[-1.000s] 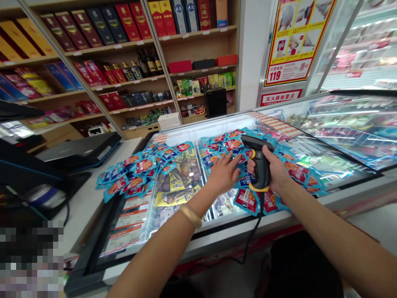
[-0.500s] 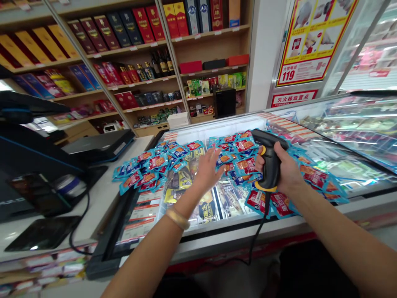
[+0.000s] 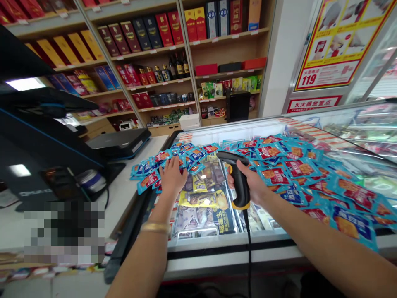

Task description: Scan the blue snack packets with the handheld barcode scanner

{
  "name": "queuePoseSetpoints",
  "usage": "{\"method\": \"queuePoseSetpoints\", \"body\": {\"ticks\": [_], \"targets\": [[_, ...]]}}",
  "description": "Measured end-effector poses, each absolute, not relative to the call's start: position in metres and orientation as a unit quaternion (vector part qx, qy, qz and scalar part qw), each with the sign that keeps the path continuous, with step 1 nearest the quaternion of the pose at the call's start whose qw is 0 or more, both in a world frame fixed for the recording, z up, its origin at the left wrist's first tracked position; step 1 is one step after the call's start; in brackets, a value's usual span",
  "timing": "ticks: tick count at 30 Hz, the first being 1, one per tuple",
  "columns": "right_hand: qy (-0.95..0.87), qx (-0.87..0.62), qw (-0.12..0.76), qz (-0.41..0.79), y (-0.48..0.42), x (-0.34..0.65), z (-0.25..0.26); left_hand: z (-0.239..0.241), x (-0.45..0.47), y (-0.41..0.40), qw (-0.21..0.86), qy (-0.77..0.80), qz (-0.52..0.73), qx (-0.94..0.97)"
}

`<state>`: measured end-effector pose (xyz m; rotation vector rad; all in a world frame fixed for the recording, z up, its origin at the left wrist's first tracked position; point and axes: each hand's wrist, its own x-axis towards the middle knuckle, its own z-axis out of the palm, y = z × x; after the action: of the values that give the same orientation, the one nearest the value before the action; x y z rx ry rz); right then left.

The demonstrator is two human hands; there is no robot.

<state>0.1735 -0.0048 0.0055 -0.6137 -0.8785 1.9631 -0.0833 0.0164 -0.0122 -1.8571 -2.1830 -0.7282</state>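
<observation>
Left hand: the left hand (image 3: pixel 173 179) has its fingers (image 3: pixel 170 163) apart and laid over the near pile; whether they pinch a packet I cannot tell.
Right hand: the right hand (image 3: pixel 252 184) has its fingers clamped around the grip of a black-and-yellow scanner (image 3: pixel 240 189).
Scanner: inside the right fingers, its head tilted up and pointing toward the left hand's side; the black cable (image 3: pixel 249 256) hangs straight down below those fingers.
Left packets: blue-edged packets (image 3: pixel 148 179) with red or dark blue labels, heaped under and around the left fingers.
Right packets: a wider spread of similar packets (image 3: pixel 274 176), beyond and to the right of the right fingers, partly behind the right forearm.
Freezer: a glass-topped freezer (image 3: pixel 217 260) below both hands, carrying both heaps.
Yellow bags: bags (image 3: pixel 198 199) seen through the glass, between the two sets of fingers and nearer the person.
Wrist: a gold-coloured bracelet (image 3: pixel 155 227), behind the left fingers.
White surface: a white surface (image 3: pixel 127 188) left of the left fingers, with a flat black device (image 3: pixel 116 140) farther off.
Shelves: wooden shelves (image 3: pixel 229 45) of boxes and bottles (image 3: pixel 178 66), well beyond both hands' fingers.
Poster: a yellow-and-red poster (image 3: pixel 344 45), far beyond and right of the right fingers.
</observation>
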Motion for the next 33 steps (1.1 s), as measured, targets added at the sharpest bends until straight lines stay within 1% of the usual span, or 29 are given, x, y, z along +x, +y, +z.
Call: {"method": "queuePoseSetpoints", "body": {"ticks": [3, 5, 7, 9, 11, 13, 15, 17, 19, 24, 27, 30, 33], "targets": [[-0.346, -0.254, 0.429, 0.795, -0.005, 0.176, -0.004, -0.010, -0.083, 0.016, 0.091, -0.735, -0.241, -0.627], [-0.343, -0.254, 0.426, 0.798, -0.006, 0.178, -0.005, -0.006, -0.084, 0.015, 0.097, -0.724, -0.273, -0.626], [-0.346, -0.251, 0.426, 0.797, -0.007, 0.178, -0.004, -0.002, -0.083, 0.012, 0.106, -0.699, -0.357, -0.611], [-0.352, -0.252, 0.426, 0.795, -0.008, 0.178, -0.002, 0.000, -0.076, 0.009, 0.072, -0.661, -0.475, -0.577], [-0.357, -0.255, 0.422, 0.794, -0.009, 0.177, -0.001, 0.000, -0.062, 0.006, -0.038, -0.610, -0.585, -0.534], [-0.361, -0.263, 0.418, 0.791, -0.010, 0.177, -0.001, -0.004, -0.046, 0.004, -0.193, -0.555, -0.646, -0.487], [-0.368, -0.270, 0.414, 0.787, -0.011, 0.178, -0.002, -0.011, -0.033, 0.003, -0.322, -0.514, -0.659, -0.444], [-0.378, -0.275, 0.408, 0.784, -0.012, 0.178, -0.003, -0.018, -0.025, 0.004, -0.385, -0.504, -0.647, -0.424], [-0.389, -0.279, 0.398, 0.783, -0.012, 0.179, -0.004, -0.023, -0.023, 0.006, -0.378, -0.514, -0.630, -0.444], [-0.413, -0.295, 0.381, 0.773, -0.014, 0.176, -0.005, -0.024, -0.025, 0.004, -0.236, -0.558, -0.538, -0.586], [-0.420, -0.299, 0.374, 0.771, -0.015, 0.175, -0.006, -0.019, -0.024, -0.001, -0.181, -0.576, -0.487, -0.631], [-0.423, -0.300, 0.370, 0.771, -0.014, 0.175, -0.008, -0.015, -0.022, -0.005, -0.145, -0.585, -0.457, -0.653], [-0.425, -0.298, 0.366, 0.772, -0.014, 0.175, -0.009, -0.015, -0.021, -0.007, -0.134, -0.587, -0.445, -0.663]]}}
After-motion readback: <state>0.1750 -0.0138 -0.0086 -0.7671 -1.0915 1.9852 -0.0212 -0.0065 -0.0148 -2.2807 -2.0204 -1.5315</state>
